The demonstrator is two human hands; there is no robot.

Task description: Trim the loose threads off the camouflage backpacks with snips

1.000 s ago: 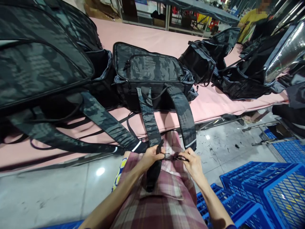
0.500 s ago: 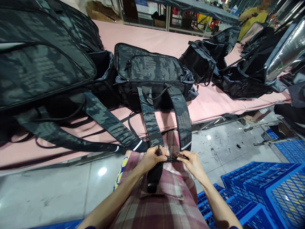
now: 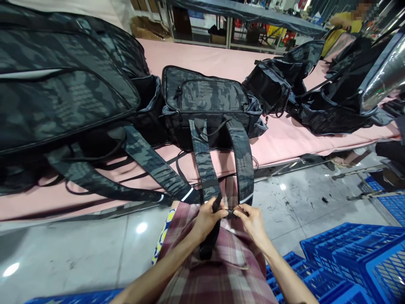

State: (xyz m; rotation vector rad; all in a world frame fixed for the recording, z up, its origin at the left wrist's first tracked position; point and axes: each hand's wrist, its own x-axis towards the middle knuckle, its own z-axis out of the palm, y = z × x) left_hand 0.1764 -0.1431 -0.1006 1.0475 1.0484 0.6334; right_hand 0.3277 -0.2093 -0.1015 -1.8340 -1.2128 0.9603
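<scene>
A dark camouflage backpack (image 3: 205, 95) lies on the pink table (image 3: 284, 139) in front of me, its two shoulder straps hanging over the edge toward my lap. My left hand (image 3: 207, 217) is closed around the lower end of the left strap (image 3: 204, 162). My right hand (image 3: 249, 221) pinches a small black buckle (image 3: 232, 211) between both hands, beside the right strap (image 3: 242, 158). The two hands nearly touch above my plaid-covered lap.
A larger camouflage bag (image 3: 63, 93) fills the left of the table, its straps trailing off the edge. More dark bags (image 3: 284, 84) lie at the right. Blue plastic crates (image 3: 351, 257) stand on the floor at lower right. A person in yellow (image 3: 343, 25) works far back.
My hands have come closer together, bringing the buckle parts nearly into contact. The view has shifted slightly, so the bags sit a little lower and to the right.
</scene>
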